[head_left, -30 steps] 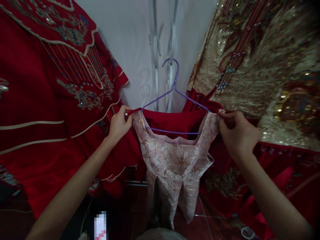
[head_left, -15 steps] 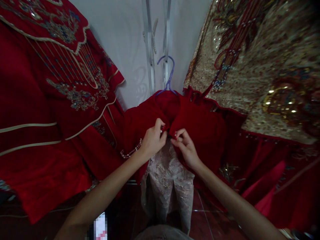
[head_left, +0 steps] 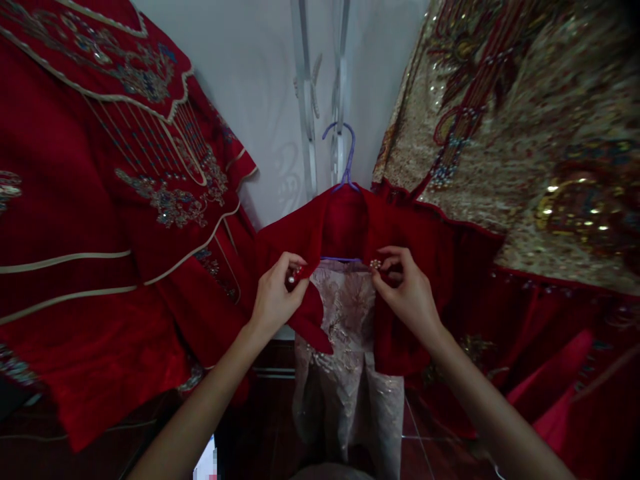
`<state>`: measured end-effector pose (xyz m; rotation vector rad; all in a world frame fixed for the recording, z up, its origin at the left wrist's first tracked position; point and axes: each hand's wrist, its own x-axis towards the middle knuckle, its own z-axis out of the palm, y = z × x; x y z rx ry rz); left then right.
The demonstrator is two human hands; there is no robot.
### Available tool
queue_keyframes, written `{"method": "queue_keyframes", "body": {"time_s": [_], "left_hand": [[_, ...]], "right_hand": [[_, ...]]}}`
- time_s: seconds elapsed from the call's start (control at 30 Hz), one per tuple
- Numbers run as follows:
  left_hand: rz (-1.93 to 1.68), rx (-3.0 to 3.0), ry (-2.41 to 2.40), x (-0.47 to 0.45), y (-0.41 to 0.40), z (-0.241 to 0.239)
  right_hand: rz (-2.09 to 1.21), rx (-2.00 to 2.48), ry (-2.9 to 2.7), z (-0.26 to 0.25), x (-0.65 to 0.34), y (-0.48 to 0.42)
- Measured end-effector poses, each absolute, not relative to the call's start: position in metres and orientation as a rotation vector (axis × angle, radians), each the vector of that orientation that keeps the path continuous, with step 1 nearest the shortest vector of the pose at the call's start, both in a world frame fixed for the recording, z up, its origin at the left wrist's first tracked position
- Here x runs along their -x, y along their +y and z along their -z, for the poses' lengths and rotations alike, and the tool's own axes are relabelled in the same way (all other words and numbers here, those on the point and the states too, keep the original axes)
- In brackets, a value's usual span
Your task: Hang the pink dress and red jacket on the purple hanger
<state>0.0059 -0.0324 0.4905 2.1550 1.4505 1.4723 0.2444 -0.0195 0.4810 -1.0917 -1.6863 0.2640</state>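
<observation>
The red jacket (head_left: 403, 230) hangs on the purple hanger (head_left: 350, 157), over the pale pink dress (head_left: 345, 310). Its cloth is plain, smooth and of a deep red, darker inside the neck opening. The front is open, and the two front edges stand apart, so the dress shows between them. The dress has a floral pattern with some shine, and its skirt falls in folds above the dark tiled floor (head_left: 425, 450). The hanger's lower bar is visible at the dress's top edge.

The left hand (head_left: 277, 293) pinches one front edge of the jacket; a white bead shows at its fingers. Below this hand, a red pointed flap lies across the dress; I cannot tell which part it is. The right hand (head_left: 410, 293) pinches the opposite edge, at a flower-shaped beaded ornament (head_left: 375, 264).

To the left hangs an embroidered red garment (head_left: 65, 173); to the right, a gold sequined one (head_left: 530, 133).
</observation>
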Motion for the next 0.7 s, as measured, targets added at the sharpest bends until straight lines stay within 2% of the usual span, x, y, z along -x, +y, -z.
{"method": "queue_keyframes", "body": {"time_s": [0.13, 0.3, 0.37, 0.7], "left_hand": [[-1.54, -2.129, 1.464, -0.003, -0.036, -0.494], [-1.505, -2.091, 1.353, -0.034, -0.033, -0.492], [-1.474, -2.117, 1.295, -0.05, -0.034, -0.492], [-1.562, -1.953, 1.014, -0.062, -0.036, -0.49]], "right_hand": [[-0.211, 1.208, -1.583, -0.484, -0.25, -0.012], [-0.722, 0.922, -1.644, -0.493, -0.218, -0.011], [-0.819, 0.768, -1.619, -0.497, -0.205, -0.014], [-0.819, 0.732, -1.589, -0.5, -0.216, -0.025]]}}
